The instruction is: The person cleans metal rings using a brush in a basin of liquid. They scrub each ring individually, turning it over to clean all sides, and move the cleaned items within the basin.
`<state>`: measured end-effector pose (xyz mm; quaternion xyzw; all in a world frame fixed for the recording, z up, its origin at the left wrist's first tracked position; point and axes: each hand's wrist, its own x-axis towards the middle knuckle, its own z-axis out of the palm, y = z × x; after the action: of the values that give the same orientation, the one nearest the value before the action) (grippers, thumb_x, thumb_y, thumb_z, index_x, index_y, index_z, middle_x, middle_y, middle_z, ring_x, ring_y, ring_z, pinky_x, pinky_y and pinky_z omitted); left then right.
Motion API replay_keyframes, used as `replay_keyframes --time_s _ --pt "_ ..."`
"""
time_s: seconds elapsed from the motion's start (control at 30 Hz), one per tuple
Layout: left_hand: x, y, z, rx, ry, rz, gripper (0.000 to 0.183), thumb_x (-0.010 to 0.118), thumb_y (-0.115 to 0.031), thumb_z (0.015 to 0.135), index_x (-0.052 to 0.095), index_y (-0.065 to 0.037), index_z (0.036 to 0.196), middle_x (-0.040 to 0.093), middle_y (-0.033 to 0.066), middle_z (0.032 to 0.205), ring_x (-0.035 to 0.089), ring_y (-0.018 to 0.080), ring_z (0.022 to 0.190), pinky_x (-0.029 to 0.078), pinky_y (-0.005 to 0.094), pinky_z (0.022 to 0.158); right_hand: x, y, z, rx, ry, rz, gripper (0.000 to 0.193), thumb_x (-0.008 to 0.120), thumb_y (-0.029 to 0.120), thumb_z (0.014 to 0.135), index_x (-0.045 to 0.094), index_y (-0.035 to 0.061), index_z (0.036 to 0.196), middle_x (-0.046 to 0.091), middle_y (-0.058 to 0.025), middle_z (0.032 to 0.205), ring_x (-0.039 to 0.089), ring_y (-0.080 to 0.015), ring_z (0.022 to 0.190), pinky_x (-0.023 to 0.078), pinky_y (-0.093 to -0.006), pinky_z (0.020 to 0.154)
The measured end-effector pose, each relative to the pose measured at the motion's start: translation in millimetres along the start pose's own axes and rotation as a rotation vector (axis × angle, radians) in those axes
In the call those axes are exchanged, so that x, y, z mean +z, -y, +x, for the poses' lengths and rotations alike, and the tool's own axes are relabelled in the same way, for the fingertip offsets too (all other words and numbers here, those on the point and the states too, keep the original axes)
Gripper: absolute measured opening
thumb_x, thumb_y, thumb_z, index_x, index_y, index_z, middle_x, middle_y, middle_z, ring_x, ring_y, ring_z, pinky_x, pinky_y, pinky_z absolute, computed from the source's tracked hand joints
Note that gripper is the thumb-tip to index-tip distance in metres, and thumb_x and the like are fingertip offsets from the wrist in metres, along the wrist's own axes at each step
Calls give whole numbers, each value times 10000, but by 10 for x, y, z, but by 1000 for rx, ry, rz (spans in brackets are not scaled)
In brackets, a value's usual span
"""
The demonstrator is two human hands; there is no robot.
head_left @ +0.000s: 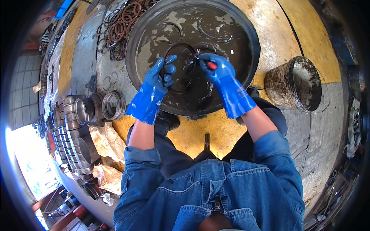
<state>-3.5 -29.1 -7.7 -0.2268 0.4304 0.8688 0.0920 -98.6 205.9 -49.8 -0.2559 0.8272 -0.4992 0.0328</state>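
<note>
Both my hands wear wet blue rubber gloves and work over a wide round basin (pixel 130 57) of murky grey-brown liquid. My left hand (pixel 157 77) is closed round the left side of a large dark metal ring (pixel 180 45), tilted up over the liquid. My right hand (pixel 220 70) grips a tool with a red handle (pixel 211 65). The tool's dark working end meets the ring's upper right edge; its exact kind is too small to tell. Other curved ring parts (pixel 208 35) lie partly sunk in the basin beyond my hands.
Rusty rings (pixel 122 27) are heaped left of the basin, with two thin rings (pixel 110 80) nearer. Metal cylinders and rings (pixel 113 106) are stacked at the left beside crumpled brown paper (pixel 108 140). A stained bucket (pixel 283 82) lies tilted at the right.
</note>
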Motion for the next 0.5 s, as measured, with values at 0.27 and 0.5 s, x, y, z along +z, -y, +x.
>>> replay_keyframes --time_s 0.27,0.5 --pt "-1 -131 -82 112 -88 -92 507 500 -416 1077 542 -56 1432 625 -43 824 428 54 552 345 248 545 -190 349 -130 320 529 727 292 742 158 942 734 10 1194 759 -72 1046 685 -115 945 555 -281 877" --pt "102 -171 -129 46 105 -151 524 505 -418 1078 510 -50 1451 615 -40 830 397 62 515 337 249 540 -73 183 12 34 225 39 245 755 117 886 762 97 1130 764 -130 1055 735 -258 947 578 -350 867"
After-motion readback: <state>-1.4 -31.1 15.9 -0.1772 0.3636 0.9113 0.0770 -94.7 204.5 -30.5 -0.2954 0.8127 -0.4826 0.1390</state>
